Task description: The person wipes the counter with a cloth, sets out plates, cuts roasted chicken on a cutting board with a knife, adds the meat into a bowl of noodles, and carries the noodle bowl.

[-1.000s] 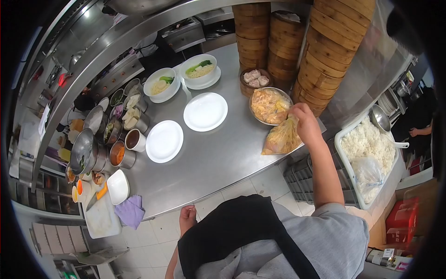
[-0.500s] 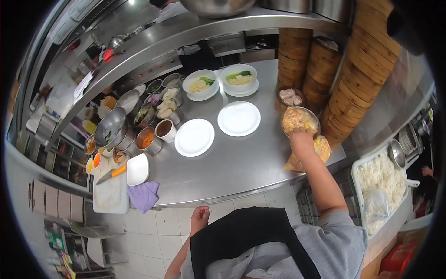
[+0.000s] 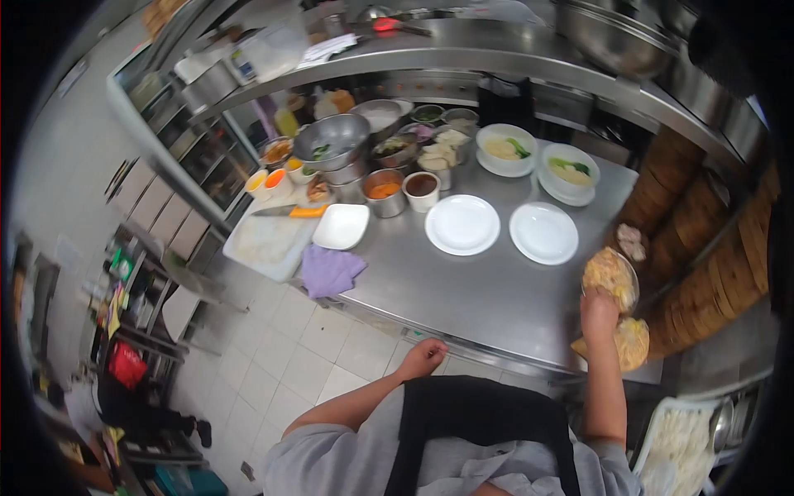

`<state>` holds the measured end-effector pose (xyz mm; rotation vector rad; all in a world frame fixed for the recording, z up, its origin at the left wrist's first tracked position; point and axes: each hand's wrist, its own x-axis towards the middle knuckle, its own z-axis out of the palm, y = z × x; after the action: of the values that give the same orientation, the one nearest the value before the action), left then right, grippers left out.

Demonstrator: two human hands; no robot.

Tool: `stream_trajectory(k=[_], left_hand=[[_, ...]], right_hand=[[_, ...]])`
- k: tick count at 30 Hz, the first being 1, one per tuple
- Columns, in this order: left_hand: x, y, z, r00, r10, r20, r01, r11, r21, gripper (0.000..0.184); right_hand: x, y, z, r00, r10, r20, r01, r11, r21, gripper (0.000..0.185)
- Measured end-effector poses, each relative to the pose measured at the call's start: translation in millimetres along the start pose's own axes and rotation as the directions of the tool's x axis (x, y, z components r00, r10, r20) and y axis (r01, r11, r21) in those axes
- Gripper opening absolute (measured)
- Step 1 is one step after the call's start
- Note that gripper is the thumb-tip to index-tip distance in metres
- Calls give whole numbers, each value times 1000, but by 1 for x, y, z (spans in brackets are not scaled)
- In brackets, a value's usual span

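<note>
Open middle, crowded edges

Bare steel on the counter (image 3: 496, 302) leaves the right hand (image 3: 600, 312) a broad way leftward, in front of the plates (image 3: 462, 225). Steamers (image 3: 711, 269) wall off its right; the bowl (image 3: 635, 283) is at its fingertips, the bag (image 3: 631, 345) just nearer the body. Pots (image 3: 385, 194) crowd the far left, beneath a shelf (image 3: 496, 58). The counter's front edge bounds the left hand (image 3: 424, 357).

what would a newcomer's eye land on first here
Probably the two round white plates in the middle of the steel counter, and the tall bamboo steamers stacked at its right end. Next might come the right hand at the bowl of orange-yellow food, and the purple cloth by the counter's near edge at left.
</note>
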<state>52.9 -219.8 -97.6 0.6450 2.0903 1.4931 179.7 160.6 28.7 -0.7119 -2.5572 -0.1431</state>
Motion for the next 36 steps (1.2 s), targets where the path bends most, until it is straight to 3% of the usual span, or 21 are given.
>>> stream_trajectory(k=[3,5,9,11,13,15,17,21,23,25,27,29,33,34,36], left_hand=[[3,16,7,999,-26,33,23,996,82,16],[9,6,11,996,39,74,-38,999,-5,16],[21,-12,18,983,159,90,-163,986,40,13],[15,15,15,993,81,85,-86,995,50,12],[20,6,16,969,237,72,-243,965,94,9],[20,-1,13,957,252,143,-271,952,140,7],[12,32,-2,950,30,309,-43,998,35,9],[-1,45,-8,971,18,239,-50,990,128,11],[-5,40,-7,986,-124,112,94,966,242,13],[-16,57,-19,983,-160,90,140,971,195,19],[-15,7,-22,998,31,53,-41,981,188,22],[-25,15,-31,993,-111,33,100,964,245,23],[-43,5,-30,997,-10,-79,23,986,165,19],[-46,12,-25,1000,1,-10,1,984,178,19],[-54,30,-22,939,-336,-78,345,922,179,16]], right_hand=[[-3,-12,1,999,-35,-20,36,998,48,9],[-7,-16,12,997,-70,-20,72,992,104,11],[-17,-46,2,990,-140,-4,136,954,267,15],[-20,-67,-6,977,-203,-66,213,915,342,18],[-24,-89,-16,970,-229,-83,243,889,388,19],[-27,-101,-11,954,-281,-106,299,870,392,18],[-28,-117,-15,959,-276,-66,278,867,413,16],[-24,-129,-22,952,-306,20,263,850,457,16],[-19,-131,-29,939,-343,7,300,831,469,15],[-19,-128,-34,937,-343,-72,322,761,563,13],[-16,-127,-37,937,-339,-88,318,721,616,11],[-12,-124,-36,946,-308,-104,302,713,632,10],[-16,-113,-22,951,-308,-26,265,770,580,11],[-20,-112,-21,949,-314,9,257,793,553,11],[-30,-108,-15,965,-262,4,221,821,527,11]])
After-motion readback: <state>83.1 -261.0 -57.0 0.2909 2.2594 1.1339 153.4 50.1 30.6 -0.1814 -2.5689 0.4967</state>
